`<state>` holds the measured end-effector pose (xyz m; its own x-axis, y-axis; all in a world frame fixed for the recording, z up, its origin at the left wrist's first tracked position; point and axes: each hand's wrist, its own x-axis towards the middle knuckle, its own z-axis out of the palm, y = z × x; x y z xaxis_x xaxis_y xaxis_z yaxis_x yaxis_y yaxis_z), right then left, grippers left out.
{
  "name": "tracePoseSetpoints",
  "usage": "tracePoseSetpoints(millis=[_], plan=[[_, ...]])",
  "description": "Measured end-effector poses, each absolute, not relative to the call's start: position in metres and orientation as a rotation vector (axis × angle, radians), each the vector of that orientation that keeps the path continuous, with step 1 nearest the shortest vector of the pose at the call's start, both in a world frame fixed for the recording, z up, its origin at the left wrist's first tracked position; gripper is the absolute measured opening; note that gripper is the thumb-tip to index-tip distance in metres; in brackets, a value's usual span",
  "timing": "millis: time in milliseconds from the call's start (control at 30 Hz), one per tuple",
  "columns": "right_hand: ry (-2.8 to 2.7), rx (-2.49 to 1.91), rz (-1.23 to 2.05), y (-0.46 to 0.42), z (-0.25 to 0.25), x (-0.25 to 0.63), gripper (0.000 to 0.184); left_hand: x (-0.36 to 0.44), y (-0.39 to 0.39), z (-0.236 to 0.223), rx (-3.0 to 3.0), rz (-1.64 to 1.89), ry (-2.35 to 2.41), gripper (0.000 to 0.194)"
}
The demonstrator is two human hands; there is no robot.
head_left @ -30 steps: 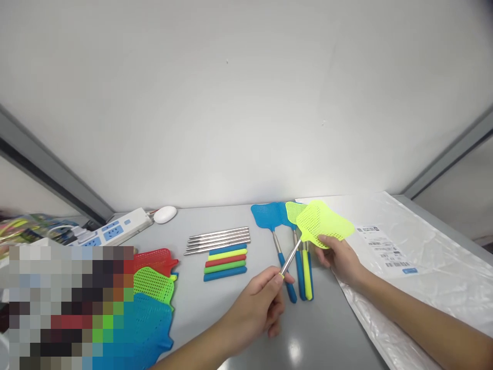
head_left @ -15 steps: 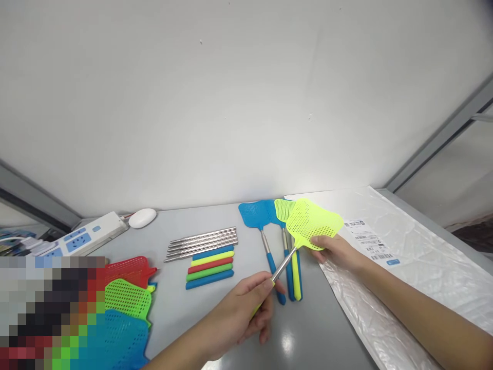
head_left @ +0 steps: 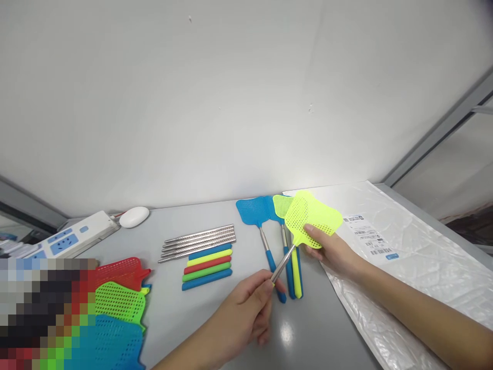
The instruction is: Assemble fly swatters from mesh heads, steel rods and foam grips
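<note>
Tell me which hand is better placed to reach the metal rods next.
Probably the left hand: it looks nearer the metal rods. Its grip is on the yellow swatter, though; the right hand, farther off, holds the swatter's head.

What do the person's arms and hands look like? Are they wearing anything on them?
The left arm and right arm are bare as far as I can see: no sleeves. The left hand and right hand wear no gloves, and I see no watch, bracelet or rings.
</note>
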<state>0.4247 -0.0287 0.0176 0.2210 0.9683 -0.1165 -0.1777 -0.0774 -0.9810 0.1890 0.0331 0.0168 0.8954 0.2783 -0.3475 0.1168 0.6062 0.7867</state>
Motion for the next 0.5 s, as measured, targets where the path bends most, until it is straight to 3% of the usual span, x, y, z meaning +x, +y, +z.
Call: tracePoseSetpoints(millis=[300,500], plan=[[-1.006,-1.307,1.209,-0.029,0.017,0.423,0.040,0.191,0.031,0.013,0.979,0.058,0.557,0.032],[-1.046,-1.373,1.214,-0.032,0.026,0.420,0.046,0.191,0.028,0.030,1.715,0.175,0.713,0.035]])
